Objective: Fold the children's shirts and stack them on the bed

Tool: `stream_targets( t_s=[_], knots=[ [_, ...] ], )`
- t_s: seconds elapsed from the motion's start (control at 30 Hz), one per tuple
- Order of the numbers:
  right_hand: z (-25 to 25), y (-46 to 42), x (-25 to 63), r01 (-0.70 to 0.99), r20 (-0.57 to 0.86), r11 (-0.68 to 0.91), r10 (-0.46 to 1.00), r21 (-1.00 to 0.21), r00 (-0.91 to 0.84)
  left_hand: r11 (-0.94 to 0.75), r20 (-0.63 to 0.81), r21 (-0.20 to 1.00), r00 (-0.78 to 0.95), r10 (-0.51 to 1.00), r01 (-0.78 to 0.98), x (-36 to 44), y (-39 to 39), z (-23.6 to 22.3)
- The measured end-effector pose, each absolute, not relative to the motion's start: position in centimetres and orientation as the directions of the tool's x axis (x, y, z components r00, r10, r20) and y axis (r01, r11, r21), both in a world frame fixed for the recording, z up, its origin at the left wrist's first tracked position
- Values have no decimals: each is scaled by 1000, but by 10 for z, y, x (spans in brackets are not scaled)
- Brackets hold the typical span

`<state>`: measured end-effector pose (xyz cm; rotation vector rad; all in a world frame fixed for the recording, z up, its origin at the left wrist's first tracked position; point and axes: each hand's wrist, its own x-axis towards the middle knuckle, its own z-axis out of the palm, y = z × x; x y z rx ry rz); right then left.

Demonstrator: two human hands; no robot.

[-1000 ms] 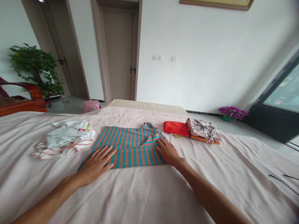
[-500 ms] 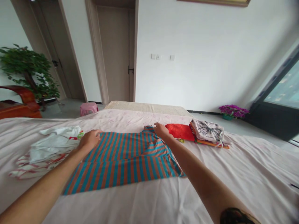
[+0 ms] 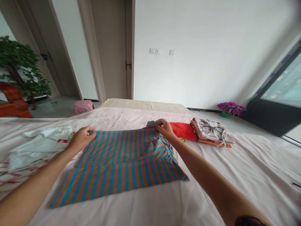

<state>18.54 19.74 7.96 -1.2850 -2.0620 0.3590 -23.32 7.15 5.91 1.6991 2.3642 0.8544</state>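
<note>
A: In the head view, are there any containers?
B: A green pot (image 3: 225, 115) on the floor, at the right of the frame, with purple flowers (image 3: 232, 108) in it. A leafy plant (image 3: 18, 67) stands at the left edge; its base is hard to make out.
A: And the striped garment (image 3: 113, 153)?
B: Lower centre of the frame, spread on the pale pink sheet (image 3: 249, 166), its near edge slanting down to the lower left, with creases towards its right side.
A: How are the hands?
B: The left hand (image 3: 81, 138) reaches in from the lower left, its grip pinched on the garment's far left corner. The right hand (image 3: 165, 128) comes from the lower right, knuckles up, its grip clamped on the bunched far right part.
A: What lies about them?
B: White clothes (image 3: 39, 147) beside the left arm; near the right hand, a red cloth (image 3: 182, 130) touching a folded stack (image 3: 209, 130) with a butterfly print on top.
</note>
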Motion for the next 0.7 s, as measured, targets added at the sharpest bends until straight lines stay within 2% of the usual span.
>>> stream_targets(
  t_s=[0.07,0.1,0.17,0.23,0.33,0.43,0.57,0.7],
  knots=[
    [80,160,217,477,543,662,748,-578,-381,96,301,544,-301,905,833,-236,41,61],
    [77,141,233,435,530,710,704,-554,-474,69,292,538,-263,919,840,-239,25,58],
    [66,107,263,465,406,727,676,-506,-616,41,203,486,-159,966,873,-245,-3,50],
    [57,83,282,539,340,688,717,-485,-609,-7,141,428,-59,988,904,-248,-22,41],
    [55,63,285,586,353,672,739,-454,-574,-94,185,372,25,982,923,-243,-32,36],
    [65,54,268,604,372,717,697,-348,-613,-155,228,341,78,971,927,-236,-26,39],
    [73,52,243,603,280,782,620,-157,-733,-205,207,330,141,968,921,-231,-17,39],
    [69,62,232,651,240,751,655,-105,-717,-236,207,347,171,963,908,-227,-19,40]
  ],
)
